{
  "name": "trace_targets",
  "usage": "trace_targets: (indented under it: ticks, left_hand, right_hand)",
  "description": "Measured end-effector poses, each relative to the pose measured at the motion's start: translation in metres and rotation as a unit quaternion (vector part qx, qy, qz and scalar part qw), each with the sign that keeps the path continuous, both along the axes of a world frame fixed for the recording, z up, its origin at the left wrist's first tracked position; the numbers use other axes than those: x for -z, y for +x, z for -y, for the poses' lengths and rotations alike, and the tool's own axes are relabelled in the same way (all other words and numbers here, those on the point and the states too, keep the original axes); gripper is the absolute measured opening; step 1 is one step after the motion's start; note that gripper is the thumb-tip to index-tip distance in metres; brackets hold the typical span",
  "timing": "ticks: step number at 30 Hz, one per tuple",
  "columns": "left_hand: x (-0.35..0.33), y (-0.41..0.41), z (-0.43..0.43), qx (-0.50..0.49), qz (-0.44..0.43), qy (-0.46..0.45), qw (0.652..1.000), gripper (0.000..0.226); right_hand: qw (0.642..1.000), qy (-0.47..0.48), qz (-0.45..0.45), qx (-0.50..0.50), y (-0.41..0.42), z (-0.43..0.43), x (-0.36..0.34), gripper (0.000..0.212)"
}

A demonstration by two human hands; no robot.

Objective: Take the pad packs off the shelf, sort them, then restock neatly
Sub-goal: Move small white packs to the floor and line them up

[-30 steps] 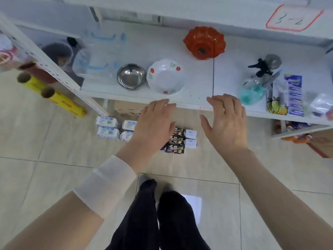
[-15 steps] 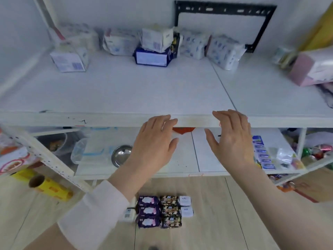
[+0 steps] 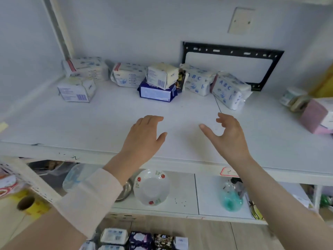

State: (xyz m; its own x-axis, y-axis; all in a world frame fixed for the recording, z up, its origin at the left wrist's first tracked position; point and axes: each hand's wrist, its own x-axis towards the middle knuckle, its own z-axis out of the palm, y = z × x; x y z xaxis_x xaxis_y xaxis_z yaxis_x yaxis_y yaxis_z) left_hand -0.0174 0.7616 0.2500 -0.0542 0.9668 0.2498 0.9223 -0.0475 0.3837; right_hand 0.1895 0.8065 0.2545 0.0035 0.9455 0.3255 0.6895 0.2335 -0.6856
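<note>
Left hand (image 3: 142, 139), right hand (image 3: 228, 138) (both slack); two bold-ABC packs (image 3: 197, 80) (image 3: 230, 89).

Pad packs (image 3: 126, 76) line the back of the shelf (image 3: 90, 123). Mid-row, one pack (image 3: 162, 74) lies on a second pack (image 3: 155, 92). More packs (image 3: 142, 239) lie on the floor (image 3: 216, 235) below.

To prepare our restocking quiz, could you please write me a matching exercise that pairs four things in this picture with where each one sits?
Things:
1. dark blue pack
2. flowered bowl
3. pink box
4. black frame

Places:
A. on the wall behind the upper shelf
B. under a white pack on the upper shelf
C. at the upper shelf's right edge
D. on the lower shelf

Pairs: 1-B, 2-D, 3-C, 4-A
</note>
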Motion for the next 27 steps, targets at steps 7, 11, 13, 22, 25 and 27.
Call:
trace_targets:
  ticks: [7,11,13,22,25,27]
  left_hand:
    - [0.004,-0.015,-0.04,-0.076,0.002,-0.016,0.997,0.049]
    - [0.008,-0.029,-0.05,-0.095,-0.003,-0.024,0.995,0.049]
    - [0.007,-0.041,-0.055,-0.106,-0.003,-0.024,0.994,0.049]
    - [-0.001,-0.105,-0.084,-0.115,-0.033,-0.03,0.992,0.048]
    - [-0.002,-0.121,-0.097,-0.104,-0.042,-0.025,0.993,0.049]
    - [-0.001,-0.13,-0.104,-0.1,-0.042,-0.024,0.994,0.049]
  right_hand:
    - [0.979,-0.158,-0.13,-0.027,-0.017,-0.074,-0.014,0.078]
    - [0.957,-0.235,-0.167,-0.027,-0.039,-0.101,-0.018,0.084]
    - [0.943,-0.265,-0.197,-0.034,-0.054,-0.112,-0.023,0.081]
    - [0.938,-0.26,-0.226,0.019,-0.131,-0.161,-0.05,0.067]
    - [0.934,-0.265,-0.237,0.031,-0.154,-0.178,-0.052,0.076]
    - [0.932,-0.269,-0.239,0.035,-0.164,-0.187,-0.049,0.078]
